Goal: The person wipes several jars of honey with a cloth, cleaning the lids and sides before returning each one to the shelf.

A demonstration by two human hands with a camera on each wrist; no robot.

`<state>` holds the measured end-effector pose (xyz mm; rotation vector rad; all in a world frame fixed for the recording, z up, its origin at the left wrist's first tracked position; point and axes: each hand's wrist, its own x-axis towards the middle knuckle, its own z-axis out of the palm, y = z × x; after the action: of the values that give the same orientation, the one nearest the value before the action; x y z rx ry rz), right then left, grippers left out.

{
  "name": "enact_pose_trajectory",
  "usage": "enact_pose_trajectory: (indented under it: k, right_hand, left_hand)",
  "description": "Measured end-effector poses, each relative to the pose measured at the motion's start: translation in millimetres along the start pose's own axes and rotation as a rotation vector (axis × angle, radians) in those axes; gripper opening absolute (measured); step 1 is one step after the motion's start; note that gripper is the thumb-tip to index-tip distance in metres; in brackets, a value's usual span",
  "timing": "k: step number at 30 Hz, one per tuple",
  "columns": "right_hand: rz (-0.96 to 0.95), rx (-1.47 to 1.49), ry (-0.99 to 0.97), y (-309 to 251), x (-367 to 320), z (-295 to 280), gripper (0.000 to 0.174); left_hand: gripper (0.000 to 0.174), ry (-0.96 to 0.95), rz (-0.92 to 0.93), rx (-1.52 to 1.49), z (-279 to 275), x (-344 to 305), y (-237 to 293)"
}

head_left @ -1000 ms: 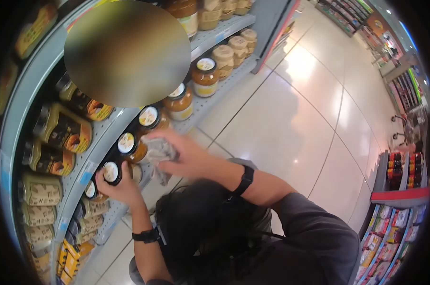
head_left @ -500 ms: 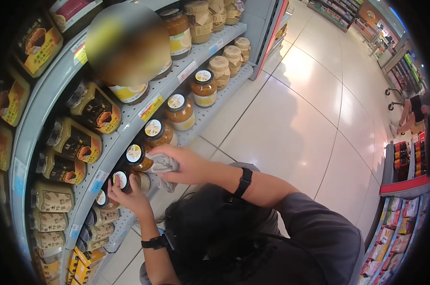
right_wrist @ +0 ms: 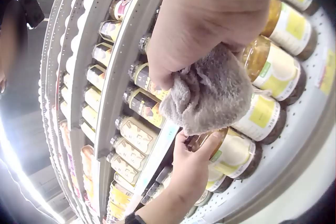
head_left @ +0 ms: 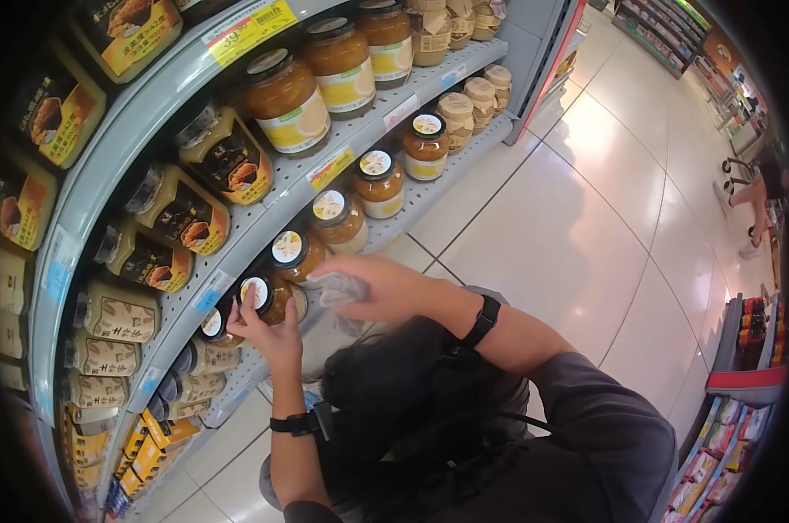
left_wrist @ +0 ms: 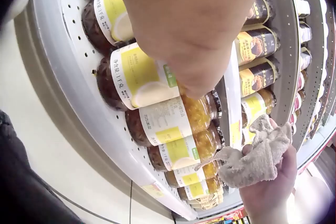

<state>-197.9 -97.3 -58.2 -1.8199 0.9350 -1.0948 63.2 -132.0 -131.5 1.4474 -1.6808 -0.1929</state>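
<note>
My left hand (head_left: 272, 336) grips a jar (head_left: 281, 298) of amber preserve around its sides near the black-rimmed lid, on a lower shelf. In the right wrist view, the thumb and fingers of that hand lie around the same jar (right_wrist: 231, 155), beside its pale yellow label. A crumpled grey cloth (head_left: 344, 292) is bunched in my right hand (head_left: 399, 286), just in front of the neighbouring jar (head_left: 294, 257). The right wrist view shows the cloth (right_wrist: 210, 95) close above the left fingers. In the left wrist view, the left hand (left_wrist: 194, 50) covers part of the jar row.
Similar jars (head_left: 379, 183) continue along the lower shelf, with paper-topped jars (head_left: 455, 118) past them. The perforated shelf (head_left: 403, 131) above carries larger jars (head_left: 346, 70) and dark-labelled jars (head_left: 233, 157). A person's head (head_left: 386, 383) is below the hands. Tiled floor (head_left: 568, 244) lies to the right.
The head view has shifted, so the shelves appear farther right. The cloth in my right hand has drawn slightly back from the jar next to the gripped one. The left hand stays on its jar.
</note>
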Motion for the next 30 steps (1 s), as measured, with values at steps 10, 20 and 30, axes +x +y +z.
enact_pose_trajectory:
  k: [10,20,30]
  right_hand:
    - [-0.085,0.007,-0.003,-5.3,-0.5,-0.5,0.053]
    - [-0.108,-0.029,-0.014,-3.2,-1.1,-0.6,0.053]
    - [-0.085,-0.047,-0.030,-1.8,-5.8,-0.2,0.055]
  left_hand:
    - [0.078,0.011,0.042,-0.012,-11.3,-0.5,2.6]
    - [0.082,-0.014,0.055,0.207,-20.8,3.4,16.8]
    - [0.073,-0.012,0.069,0.444,-15.1,-4.1,13.1]
